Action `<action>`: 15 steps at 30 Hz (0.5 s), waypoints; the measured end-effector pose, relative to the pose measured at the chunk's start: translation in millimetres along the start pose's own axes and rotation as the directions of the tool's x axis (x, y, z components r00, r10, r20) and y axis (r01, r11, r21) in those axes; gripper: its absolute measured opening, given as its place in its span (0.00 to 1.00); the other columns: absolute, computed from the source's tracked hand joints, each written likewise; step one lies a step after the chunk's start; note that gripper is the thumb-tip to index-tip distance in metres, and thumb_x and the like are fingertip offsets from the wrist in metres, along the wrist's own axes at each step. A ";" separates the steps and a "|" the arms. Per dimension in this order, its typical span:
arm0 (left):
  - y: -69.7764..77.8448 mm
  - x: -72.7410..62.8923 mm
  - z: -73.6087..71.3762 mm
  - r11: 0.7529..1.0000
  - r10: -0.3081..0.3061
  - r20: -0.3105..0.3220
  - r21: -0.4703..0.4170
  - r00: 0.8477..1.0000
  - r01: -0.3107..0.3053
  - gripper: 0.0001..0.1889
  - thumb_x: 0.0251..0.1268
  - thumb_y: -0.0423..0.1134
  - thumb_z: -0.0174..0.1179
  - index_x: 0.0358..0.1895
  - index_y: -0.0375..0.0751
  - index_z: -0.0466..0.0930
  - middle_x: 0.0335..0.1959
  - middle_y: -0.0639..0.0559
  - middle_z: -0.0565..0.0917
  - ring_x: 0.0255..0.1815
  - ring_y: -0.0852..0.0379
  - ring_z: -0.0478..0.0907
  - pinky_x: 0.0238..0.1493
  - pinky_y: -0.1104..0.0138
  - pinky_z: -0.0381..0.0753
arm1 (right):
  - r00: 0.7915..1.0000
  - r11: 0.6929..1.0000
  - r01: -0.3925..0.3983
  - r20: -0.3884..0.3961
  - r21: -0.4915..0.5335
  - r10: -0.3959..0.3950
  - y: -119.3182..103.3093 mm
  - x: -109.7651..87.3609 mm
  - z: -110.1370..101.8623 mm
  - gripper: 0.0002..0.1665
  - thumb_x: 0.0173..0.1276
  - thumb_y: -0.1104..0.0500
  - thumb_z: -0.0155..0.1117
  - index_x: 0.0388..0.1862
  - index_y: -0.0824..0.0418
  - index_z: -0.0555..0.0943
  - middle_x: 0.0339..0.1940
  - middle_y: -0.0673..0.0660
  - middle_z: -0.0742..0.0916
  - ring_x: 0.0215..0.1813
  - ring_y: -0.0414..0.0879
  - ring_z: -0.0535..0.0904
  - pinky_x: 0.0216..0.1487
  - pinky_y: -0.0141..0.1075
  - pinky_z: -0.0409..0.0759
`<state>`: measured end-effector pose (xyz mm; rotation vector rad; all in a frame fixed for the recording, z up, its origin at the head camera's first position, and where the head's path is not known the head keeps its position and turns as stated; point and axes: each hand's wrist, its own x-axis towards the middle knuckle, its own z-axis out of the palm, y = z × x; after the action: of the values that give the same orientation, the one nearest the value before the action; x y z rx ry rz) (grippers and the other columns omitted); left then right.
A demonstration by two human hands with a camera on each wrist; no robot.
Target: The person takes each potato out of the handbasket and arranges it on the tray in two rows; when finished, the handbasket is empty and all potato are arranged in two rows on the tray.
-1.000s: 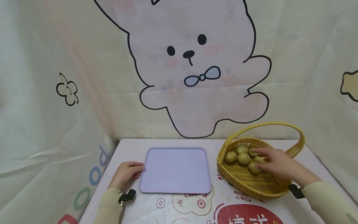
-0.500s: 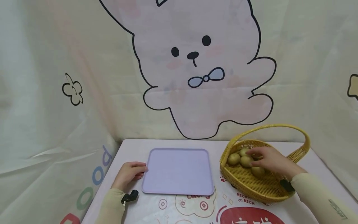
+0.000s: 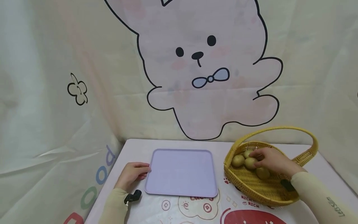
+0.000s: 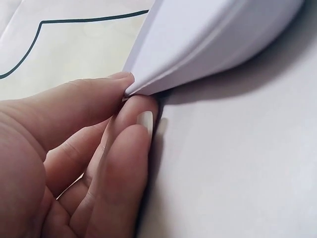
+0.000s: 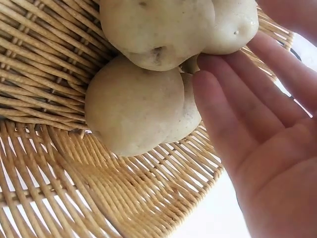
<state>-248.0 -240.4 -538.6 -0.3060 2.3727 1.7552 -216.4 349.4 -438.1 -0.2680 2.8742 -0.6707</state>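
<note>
My left hand (image 3: 132, 175) pinches the left rim of a pale lilac rectangular tray (image 3: 181, 172), thumb on top and fingertips underneath. The left wrist view shows the tray edge (image 4: 198, 59) tilted up above the white surface. On the right, my right hand (image 3: 275, 162) reaches into a yellow wicker basket (image 3: 249, 186) over several potatoes. Up close its fingers (image 5: 247, 99) are straight, fingertips right at the potatoes (image 5: 133, 106); the thumb shows only partly at the top right corner. Part of the potato pile is hidden behind this hand in the head view.
The basket's tall arched handle (image 3: 279, 128) rises behind the right hand. A printed white cover (image 3: 167, 214) with red designs spreads over the table. Behind stands a curtain (image 3: 307, 77) with a cartoon animal.
The head view has swung left, so everything sits further right in it. My right hand has moved left and inward over the potatoes, its fingers closer together. The left hand stays at the tray.
</note>
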 end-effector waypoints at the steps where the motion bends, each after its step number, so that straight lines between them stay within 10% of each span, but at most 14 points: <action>1: 0.3 0.0 0.7 1.000 0.000 0.002 -0.003 1.000 0.000 0.17 0.59 0.36 0.81 0.50 0.35 0.93 0.29 0.52 0.90 0.29 0.62 0.84 0.31 0.72 0.86 | 1.000 1.000 -0.001 -0.005 -0.009 0.001 0.9 0.2 0.1 0.27 0.65 0.54 0.79 0.62 0.60 0.88 0.61 0.63 0.90 0.62 0.63 0.85 0.60 0.61 0.82; 15: -0.8 1.2 0.9 1.000 -0.001 0.005 -0.023 1.000 0.001 0.17 0.58 0.35 0.81 0.50 0.34 0.93 0.30 0.51 0.91 0.28 0.62 0.83 0.30 0.72 0.85 | 0.998 0.997 -0.056 0.003 0.060 0.056 -1.9 1.8 12.4 0.28 0.61 0.54 0.83 0.59 0.60 0.89 0.57 0.63 0.90 0.59 0.60 0.83 0.61 0.60 0.79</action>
<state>-248.9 -239.9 -539.9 -0.3050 2.3504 1.7819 -215.2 342.1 -448.4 -0.1794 2.8428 -0.7448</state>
